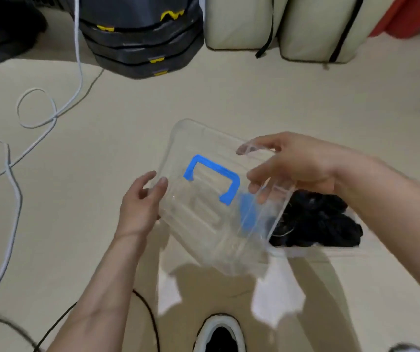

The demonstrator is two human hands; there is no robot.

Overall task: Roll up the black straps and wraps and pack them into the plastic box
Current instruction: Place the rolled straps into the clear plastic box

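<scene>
black straps [315,219] lay bundled in the plastic box [330,251], just under the right wrist. right hand [295,163] pinched the clear lid [203,212] at its far corner. left hand [140,204], fingers curled, seemed to grip the opposite edge, though blur hid the contact. to close well: level the lid, square it over the rim beneath the right hand, then press each corner down.

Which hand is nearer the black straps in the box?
Right. The right hand grips the clear lid just above and beside the black straps; the left hand holds the lid's opposite edge, farther left.
</scene>
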